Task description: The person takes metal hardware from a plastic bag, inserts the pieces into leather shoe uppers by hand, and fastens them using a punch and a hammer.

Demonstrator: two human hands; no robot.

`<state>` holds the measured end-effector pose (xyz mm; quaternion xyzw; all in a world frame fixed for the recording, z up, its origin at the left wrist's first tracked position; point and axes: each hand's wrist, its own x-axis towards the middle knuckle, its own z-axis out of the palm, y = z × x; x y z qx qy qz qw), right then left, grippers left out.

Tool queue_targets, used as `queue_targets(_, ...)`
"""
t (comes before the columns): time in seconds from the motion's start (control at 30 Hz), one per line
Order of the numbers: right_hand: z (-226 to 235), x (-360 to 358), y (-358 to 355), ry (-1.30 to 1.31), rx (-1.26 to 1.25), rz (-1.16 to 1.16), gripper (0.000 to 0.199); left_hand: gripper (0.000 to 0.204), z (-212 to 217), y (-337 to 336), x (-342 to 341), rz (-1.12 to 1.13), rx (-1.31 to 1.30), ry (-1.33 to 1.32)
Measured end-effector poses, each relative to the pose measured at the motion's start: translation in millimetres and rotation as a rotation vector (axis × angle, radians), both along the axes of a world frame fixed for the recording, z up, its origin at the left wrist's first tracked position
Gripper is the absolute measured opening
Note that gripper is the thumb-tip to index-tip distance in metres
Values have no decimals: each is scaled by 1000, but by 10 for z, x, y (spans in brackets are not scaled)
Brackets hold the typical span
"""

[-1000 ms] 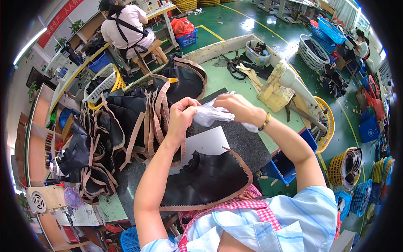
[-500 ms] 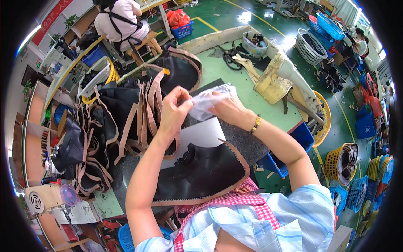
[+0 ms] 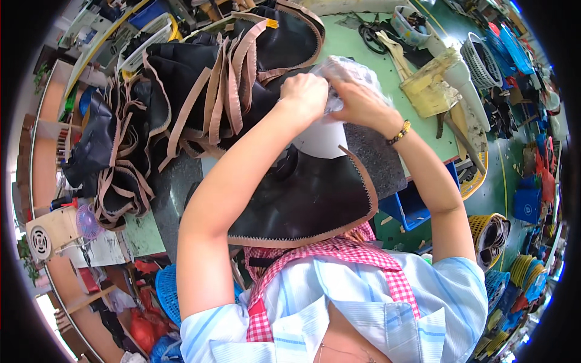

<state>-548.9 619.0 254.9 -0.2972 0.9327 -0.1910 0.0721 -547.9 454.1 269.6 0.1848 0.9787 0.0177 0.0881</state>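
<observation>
A crumpled, clear plastic bag (image 3: 358, 71) is between my hands at the far side of the dark work slab. My right hand (image 3: 363, 104) grips its near side, thumb apart from the fingers. My left hand (image 3: 307, 94) is closed at the bag's left edge; its fingertips are partly hidden, and the bag's contents cannot be made out. Below my hands a white sheet (image 3: 322, 142) pokes out, curved up at the top. In front of me lies a black boot-upper piece (image 3: 302, 199) with a tan zigzag-cut edge, partly covered by my left forearm.
More black pieces with tan edges (image 3: 227, 91) are heaped at the left. Scissors (image 3: 372, 36), a plastic tub (image 3: 410, 25) and a worn yellowish block (image 3: 431, 85) sit on the green tabletop (image 3: 363, 51). A blue crate (image 3: 417, 209) stands at the right, below the slab (image 3: 378, 154).
Both hands have moved farther up over the slab with the bag. My left hand has closed from a raised pinch into a fist against it. The whole view has shifted downward.
</observation>
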Motion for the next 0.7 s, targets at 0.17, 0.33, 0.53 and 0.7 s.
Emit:
queue_targets(0.17,-460,-386,439,150,-107,-80,88,47,-197,-35,-397,195,-90,181)
queue_targets(0.33,-457,-277,607,-32,-174,-86,69,38,-185,-85,-92,-87,153,303)
queue_targets(0.53,-103,-441,324,45,-84,-111,63,29,-291,-150,-4,-213,71,171)
queue_targets(0.7,47,-369,244,106,-140,-165,64,28,-283,-334,-42,-121,16,199)
